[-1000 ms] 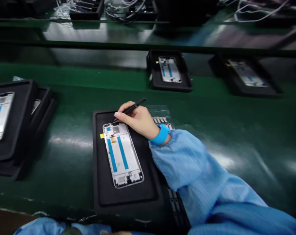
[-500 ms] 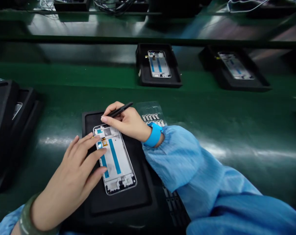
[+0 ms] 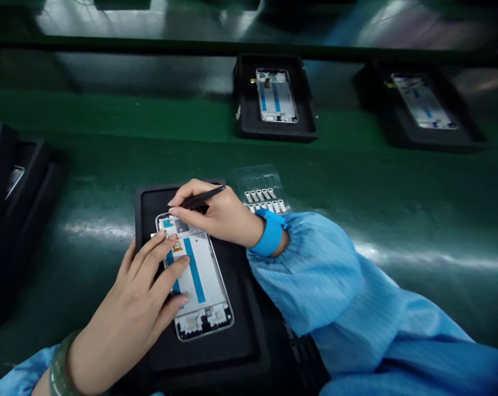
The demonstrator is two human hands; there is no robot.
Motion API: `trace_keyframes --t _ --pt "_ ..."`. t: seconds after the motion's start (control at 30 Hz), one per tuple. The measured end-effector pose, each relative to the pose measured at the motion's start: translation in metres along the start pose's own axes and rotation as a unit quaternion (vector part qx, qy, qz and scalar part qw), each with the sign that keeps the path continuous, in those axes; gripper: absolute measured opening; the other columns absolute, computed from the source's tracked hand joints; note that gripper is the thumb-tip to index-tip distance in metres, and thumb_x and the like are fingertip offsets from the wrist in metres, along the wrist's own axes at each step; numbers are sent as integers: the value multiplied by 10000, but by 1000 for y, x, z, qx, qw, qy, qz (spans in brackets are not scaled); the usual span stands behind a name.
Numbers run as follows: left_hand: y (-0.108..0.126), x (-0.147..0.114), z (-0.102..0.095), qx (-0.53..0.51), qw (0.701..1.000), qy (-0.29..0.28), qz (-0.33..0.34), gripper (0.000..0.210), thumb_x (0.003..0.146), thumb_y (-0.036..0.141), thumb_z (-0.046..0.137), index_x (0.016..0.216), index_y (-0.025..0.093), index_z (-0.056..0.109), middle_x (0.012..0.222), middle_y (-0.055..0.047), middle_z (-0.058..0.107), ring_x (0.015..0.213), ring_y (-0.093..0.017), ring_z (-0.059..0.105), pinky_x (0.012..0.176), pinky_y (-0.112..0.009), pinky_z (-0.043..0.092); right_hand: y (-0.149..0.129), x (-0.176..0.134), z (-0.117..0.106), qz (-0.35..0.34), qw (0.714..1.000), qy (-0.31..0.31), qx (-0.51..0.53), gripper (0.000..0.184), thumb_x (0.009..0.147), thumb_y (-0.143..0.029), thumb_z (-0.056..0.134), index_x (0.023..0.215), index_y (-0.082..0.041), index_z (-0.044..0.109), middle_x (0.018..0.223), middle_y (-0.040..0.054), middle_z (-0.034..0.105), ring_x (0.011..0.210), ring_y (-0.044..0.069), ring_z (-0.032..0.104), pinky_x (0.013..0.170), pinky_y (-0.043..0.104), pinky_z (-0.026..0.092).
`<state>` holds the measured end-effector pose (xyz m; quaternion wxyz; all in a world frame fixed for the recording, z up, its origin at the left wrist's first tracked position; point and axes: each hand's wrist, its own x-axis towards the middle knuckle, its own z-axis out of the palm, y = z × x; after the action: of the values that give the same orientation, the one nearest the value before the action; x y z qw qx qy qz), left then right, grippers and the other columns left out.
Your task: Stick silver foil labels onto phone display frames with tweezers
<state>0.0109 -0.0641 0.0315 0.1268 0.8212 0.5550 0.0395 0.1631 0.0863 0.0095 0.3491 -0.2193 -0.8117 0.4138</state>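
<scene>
green bench (image 3: 356, 192) spreads past tray (image 3: 241, 300) edges; left hand (image 3: 136, 297) splayed over phone frame (image 3: 214, 280), right hand (image 3: 228, 215) pinching.

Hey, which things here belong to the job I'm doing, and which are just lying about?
Seemingly in use:
- black pen-like tool, in the right hand
- phone frame, under the left hand
- black tray beneath

Lying about, untouched:
- middle back tray
- right back tray
- stacked trays, left
- clear sheet with small parts; possibly supplies
</scene>
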Motion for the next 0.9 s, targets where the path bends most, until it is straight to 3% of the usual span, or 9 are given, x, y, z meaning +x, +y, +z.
trace_keyframes --t 0.17,0.47,0.63,0.9 --pt "2 1 0 -2 1000 4 -1 390 885 303 463 1271 257 434 1364 -92 385 1323 -297 288 1030 -564 336 0 0 1 6 1000 13 -4 103 817 -235 609 852 -138 599 825 5 630 728 83 595 671 202 478" --pt "0 0 0 -7 1000 14 6 387 871 297 487 1253 244 455 1349 -105 410 1311 -310 307 1018 -574 337 -1 3 1 57 998 18 21 182 784 -318 648 823 -142 620 762 -17 628 587 50 543 547 167 428" --pt "-1 -1 0 -12 1000 12 7 384 866 291 495 1246 246 462 1368 -108 390 1312 -312 308 1020 -567 334 -1 2 1 92 993 59 46 229 773 -376 647 791 -151 610 761 -18 608 596 62 547 552 188 425" --pt "-3 -3 0 -2 1000 5 12 397 878 300 485 1270 259 438 1392 -93 375 1339 -287 266 1029 -559 326 -3 -2 0 27 998 43 21 155 807 -301 624 778 -149 622 783 1 634 663 82 584 593 198 456"
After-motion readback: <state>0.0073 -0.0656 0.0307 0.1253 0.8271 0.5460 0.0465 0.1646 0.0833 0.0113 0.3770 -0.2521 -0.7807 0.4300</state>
